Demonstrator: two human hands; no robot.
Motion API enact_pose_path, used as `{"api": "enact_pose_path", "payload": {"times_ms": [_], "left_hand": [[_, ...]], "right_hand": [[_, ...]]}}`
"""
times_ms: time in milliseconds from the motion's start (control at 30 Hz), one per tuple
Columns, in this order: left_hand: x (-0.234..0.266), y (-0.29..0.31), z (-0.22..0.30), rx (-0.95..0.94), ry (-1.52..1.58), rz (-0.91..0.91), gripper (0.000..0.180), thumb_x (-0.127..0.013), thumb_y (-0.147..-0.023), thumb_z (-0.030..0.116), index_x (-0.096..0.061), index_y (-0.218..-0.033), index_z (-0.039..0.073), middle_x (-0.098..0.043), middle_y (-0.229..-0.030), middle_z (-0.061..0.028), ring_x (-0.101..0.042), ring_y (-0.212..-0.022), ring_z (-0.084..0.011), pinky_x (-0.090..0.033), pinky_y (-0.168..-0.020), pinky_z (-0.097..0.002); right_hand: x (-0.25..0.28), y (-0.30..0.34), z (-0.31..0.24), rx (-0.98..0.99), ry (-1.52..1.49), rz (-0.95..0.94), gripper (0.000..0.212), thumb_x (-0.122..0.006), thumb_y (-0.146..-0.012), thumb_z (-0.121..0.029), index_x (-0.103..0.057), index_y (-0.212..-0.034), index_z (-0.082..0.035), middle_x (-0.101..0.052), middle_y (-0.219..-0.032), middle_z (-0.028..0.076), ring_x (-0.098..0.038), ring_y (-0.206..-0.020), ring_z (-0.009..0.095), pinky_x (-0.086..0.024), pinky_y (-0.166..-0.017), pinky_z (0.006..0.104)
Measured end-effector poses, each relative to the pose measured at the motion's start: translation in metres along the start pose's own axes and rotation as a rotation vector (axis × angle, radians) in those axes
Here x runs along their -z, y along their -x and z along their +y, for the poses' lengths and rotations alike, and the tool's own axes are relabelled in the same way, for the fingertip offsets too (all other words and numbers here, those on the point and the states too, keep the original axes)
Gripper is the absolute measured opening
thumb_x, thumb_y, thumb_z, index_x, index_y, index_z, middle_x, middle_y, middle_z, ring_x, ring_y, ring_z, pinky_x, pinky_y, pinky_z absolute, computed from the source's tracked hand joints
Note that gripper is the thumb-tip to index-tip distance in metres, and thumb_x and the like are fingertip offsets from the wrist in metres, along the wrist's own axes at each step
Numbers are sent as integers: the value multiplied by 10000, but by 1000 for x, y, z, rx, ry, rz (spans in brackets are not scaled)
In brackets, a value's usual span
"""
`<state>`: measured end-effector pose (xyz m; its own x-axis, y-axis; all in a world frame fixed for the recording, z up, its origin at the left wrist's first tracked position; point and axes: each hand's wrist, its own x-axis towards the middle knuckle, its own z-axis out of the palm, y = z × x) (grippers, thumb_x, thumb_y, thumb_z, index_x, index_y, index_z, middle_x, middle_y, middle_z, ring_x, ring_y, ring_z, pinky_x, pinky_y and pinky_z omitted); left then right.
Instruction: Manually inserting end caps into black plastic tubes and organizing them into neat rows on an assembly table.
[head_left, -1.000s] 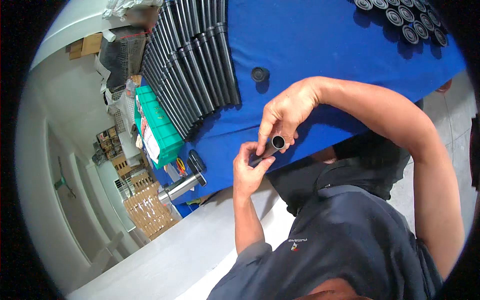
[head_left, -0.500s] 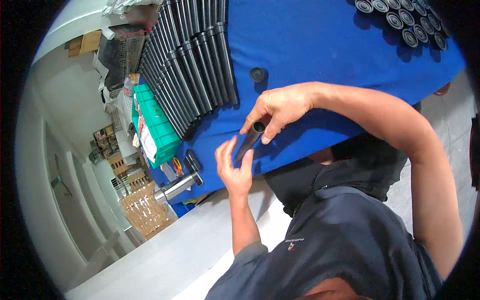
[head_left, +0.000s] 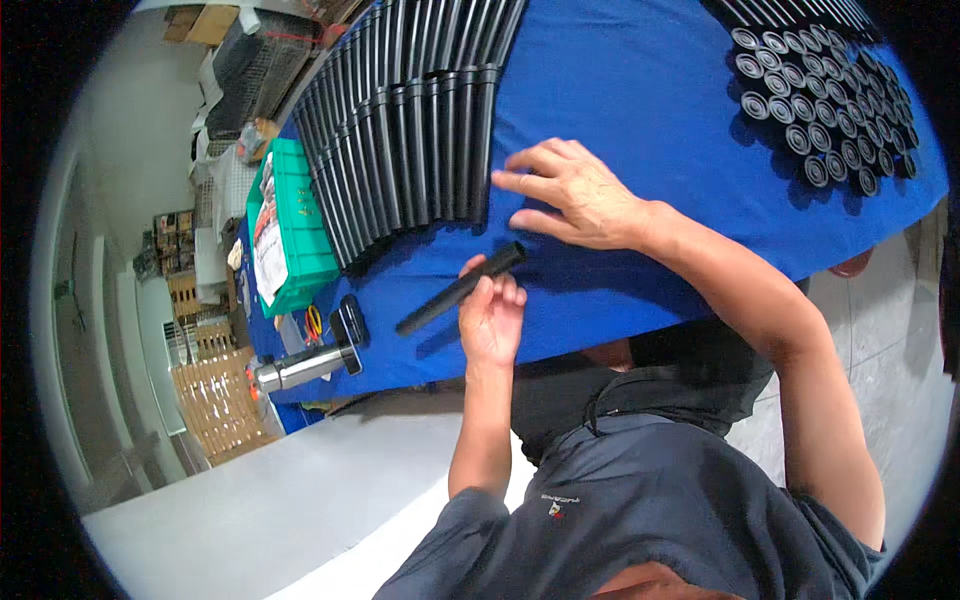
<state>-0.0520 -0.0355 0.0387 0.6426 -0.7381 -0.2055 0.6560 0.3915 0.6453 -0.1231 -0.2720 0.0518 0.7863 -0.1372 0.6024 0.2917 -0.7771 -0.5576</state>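
My left hand [head_left: 492, 318] is closed around a black tube [head_left: 432, 306], which lies at a slant above the blue cloth with its open end up to the right. My right hand [head_left: 575, 195] is over the cloth with its fingers spread and nothing visible in them. Its fingertips are near the end of a row of long black tubes [head_left: 430, 150], laid side by side in two ranks. Whatever lies beneath the right palm is hidden.
Several round black caps [head_left: 820, 110] stand grouped at the far right of the blue cloth [head_left: 650, 110]. To the left are a green crate [head_left: 308, 215], a steel flask [head_left: 305, 370], yellow-handled scissors [head_left: 313, 322] and a dark case [head_left: 350, 320].
My right hand has left the tube and moved up toward the cloth's middle. My left hand has closed on the tube and tilted it. The lone cap is now out of sight. The view has shifted.
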Motion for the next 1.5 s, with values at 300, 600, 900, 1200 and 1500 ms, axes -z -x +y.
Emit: {"api": "enact_pose_path", "payload": {"times_ms": [300,600,900,1200,1500], "left_hand": [[1,-25,-5,-209,-57,-45,254,-577,-947,99,-566,-1200,85,-520,-1330,-269,-504,-1240,-445,-478,-1033,-501],[-1,-26,-12,-296,-7,9,276,-593,-914,13,-529,-1164,108,-587,-1237,-230,-589,-1161,-351,-530,-981,-454],[-4,-25,-17,-306,-96,27,259,-598,-911,18,-565,-1152,107,-593,-1242,-233,-600,-1151,-337,-499,-1010,-495],[-16,-23,-19,-331,-132,93,258,-620,-911,52,-554,-1155,105,-615,-1208,-207,-621,-1113,-315,-523,-976,-476],[-14,-23,-20,-330,-74,175,258,-652,-894,54,-557,-1130,94,-629,-1155,-182,-632,-1085,-291,-551,-937,-446]], "right_hand": [[-8,6,17,-126,388,-177,398,-617,-779,-119,-631,-1177,-124,-597,-1197,90,-558,-1088,275,-456,-901,391],[-2,-4,-9,-383,-671,-334,332,-696,-846,-148,-599,-1132,-10,-628,-841,131,-630,-788,187,-493,-707,357],[-14,6,-7,-430,-661,-291,344,-682,-868,-146,-571,-1167,-15,-633,-810,113,-634,-703,174,-496,-653,344],[-7,5,-13,-328,-549,-299,311,-672,-884,-143,-589,-1153,-11,-596,-866,66,-558,-738,137,-469,-672,301],[-16,5,-17,-234,-498,-227,311,-660,-890,-159,-591,-1161,-24,-590,-911,89,-568,-776,193,-474,-685,335]]}}
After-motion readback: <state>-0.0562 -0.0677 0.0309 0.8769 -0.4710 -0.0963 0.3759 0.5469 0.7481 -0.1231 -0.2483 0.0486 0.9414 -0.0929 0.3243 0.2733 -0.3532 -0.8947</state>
